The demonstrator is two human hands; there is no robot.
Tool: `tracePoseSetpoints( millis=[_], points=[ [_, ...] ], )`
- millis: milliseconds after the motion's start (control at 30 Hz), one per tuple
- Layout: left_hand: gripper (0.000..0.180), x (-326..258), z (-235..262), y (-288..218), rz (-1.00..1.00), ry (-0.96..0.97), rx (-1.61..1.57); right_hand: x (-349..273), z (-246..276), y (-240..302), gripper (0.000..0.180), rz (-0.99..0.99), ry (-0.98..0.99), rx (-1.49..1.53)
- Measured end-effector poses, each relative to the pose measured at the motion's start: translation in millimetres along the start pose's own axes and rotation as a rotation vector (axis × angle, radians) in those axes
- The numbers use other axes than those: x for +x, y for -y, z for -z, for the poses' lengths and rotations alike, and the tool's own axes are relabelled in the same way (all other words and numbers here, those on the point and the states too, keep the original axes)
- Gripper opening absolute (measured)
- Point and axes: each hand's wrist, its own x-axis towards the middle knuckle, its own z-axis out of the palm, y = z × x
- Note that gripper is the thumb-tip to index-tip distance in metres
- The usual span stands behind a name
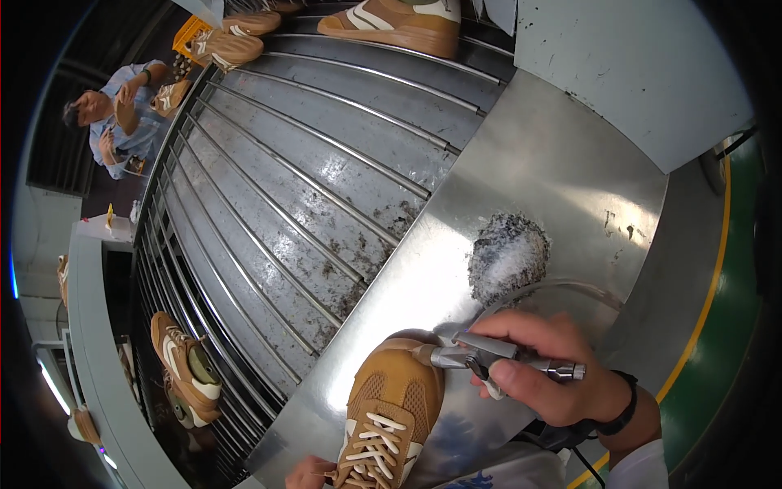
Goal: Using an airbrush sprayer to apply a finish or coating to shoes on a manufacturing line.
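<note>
My right hand grips a slim silver pen-shaped power tool, its tip against the toe of a tan laced sneaker. The sneaker rests toe-up on a shiny steel work plate. Only the fingers of my left hand show at the bottom edge, holding the sneaker near its laces. A clear hose loops from the tool toward the right. A black band is on my right wrist.
A heap of grey-white shavings lies on the plate just beyond the tool. A roller conveyor runs to the left, carrying tan sneakers far off and another pair lower left. A seated person handles a shoe at upper left.
</note>
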Motion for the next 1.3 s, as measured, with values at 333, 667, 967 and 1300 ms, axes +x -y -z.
tracePoseSetpoints(
  millis=[333,667,967,1300],
  points=[
    [0.053,-5.0,-1.6,0.5,0.046,0.009,-0.01,-63.8,-32.3,-40.3,0.037,0.212,-0.222,-0.163],
    [0.052,-11.8,3.6,0.3,0.172,0.007,-0.08,-95.6,-36.8,-40.1,0.047,0.28,-0.323,0.035],
    [0.068,-25.9,-9.9,7.4,0.445,-0.041,-1.055,-69.8,-23.8,-42.0,0.049,0.303,-0.614,0.177],
    [0.064,-42.2,-36.1,26.3,0.34,-0.05,-1.353,-48.9,-20.7,-29.4,0.039,0.261,-0.672,-0.053]
  ],
)
